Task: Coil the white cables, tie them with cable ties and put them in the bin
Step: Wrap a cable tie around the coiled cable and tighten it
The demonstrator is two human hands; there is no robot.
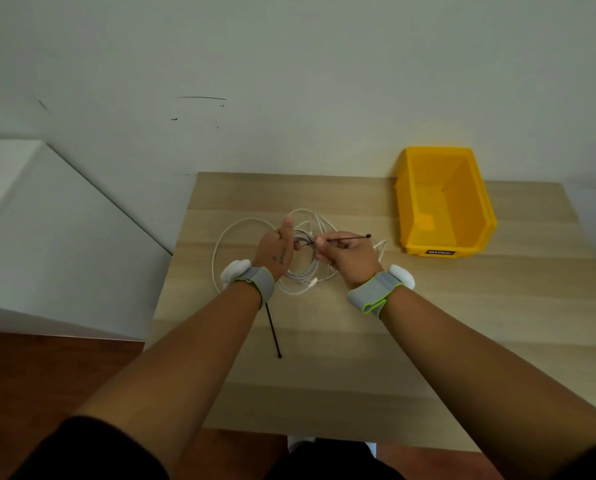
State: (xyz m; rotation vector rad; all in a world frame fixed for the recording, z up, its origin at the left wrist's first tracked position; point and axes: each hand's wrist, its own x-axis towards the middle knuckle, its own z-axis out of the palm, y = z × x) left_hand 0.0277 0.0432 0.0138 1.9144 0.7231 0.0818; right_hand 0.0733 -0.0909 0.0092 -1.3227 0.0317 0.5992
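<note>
Right hand (347, 256) pinches a black cable tie (348, 238), its head end pointing toward 3 o'clock. Left hand (278, 249) is closed on the coiled white cable (301, 271) at table centre; the exact finger grip is hidden behind the hand.

Step in hand, by my judgement: tying. The tie's tail appears to meet the bundle between the hands, not yet cinched. Next move calls for wrapping the tail round the strands, feeding it through the head, and pulling tight while the left hand keeps the loops together.

One loose loop (225, 237) strays toward 9 o'clock. A second tie (273, 332) lies at 6 o'clock.

The yellow bin (476, 206) stands empty at 2 o'clock, on the wooden table (428, 341), with clear surface between it and the coil. The left table edge lies near the stray loop.
</note>
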